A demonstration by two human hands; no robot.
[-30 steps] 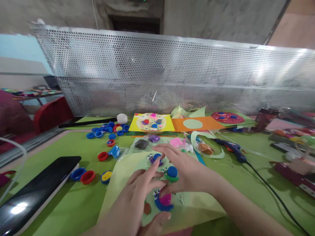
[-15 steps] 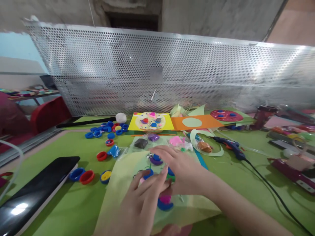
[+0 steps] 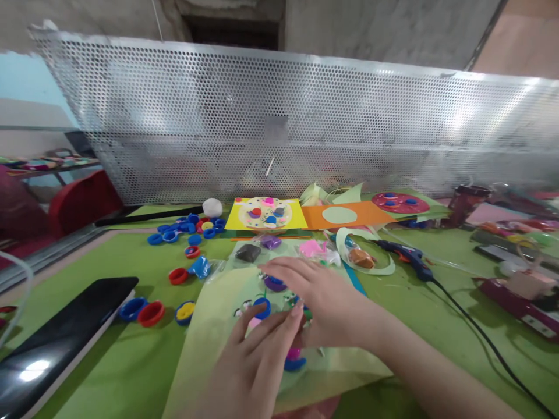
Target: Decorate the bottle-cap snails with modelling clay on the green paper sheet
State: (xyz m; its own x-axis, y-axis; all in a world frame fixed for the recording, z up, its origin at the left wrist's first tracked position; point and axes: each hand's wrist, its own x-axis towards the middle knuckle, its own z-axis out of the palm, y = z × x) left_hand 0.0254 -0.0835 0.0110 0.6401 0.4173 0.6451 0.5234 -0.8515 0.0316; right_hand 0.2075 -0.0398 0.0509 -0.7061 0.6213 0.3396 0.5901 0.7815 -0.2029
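Observation:
My left hand (image 3: 257, 358) and my right hand (image 3: 329, 308) meet over a pale yellow-green paper sheet (image 3: 205, 343). Thumb and fingertips of both come together around one small spot, and whatever they pinch there is hidden behind them. The outer fingers of my right hand stretch to the left. One left finger stands apart from the others. Under and around the hands, small decorated shapes show: a blue piece (image 3: 262, 308) with a green stem, a purple one (image 3: 275, 284), and a pink and blue one (image 3: 294, 364) near the bottom.
Blue and red bottle caps (image 3: 151, 313) lie left, beside a black phone (image 3: 65, 349). Behind are clay bags (image 3: 248, 252), a yellow card (image 3: 236, 216) and an orange strip (image 3: 371, 214). A corded glue gun (image 3: 408, 259) lies right; a perforated metal panel (image 3: 279, 116) closes the back.
The view has shifted slightly. My hands keep nearly the same place and pose, and small shifts of the fingers uncover a bit more of the decorated pieces between them.

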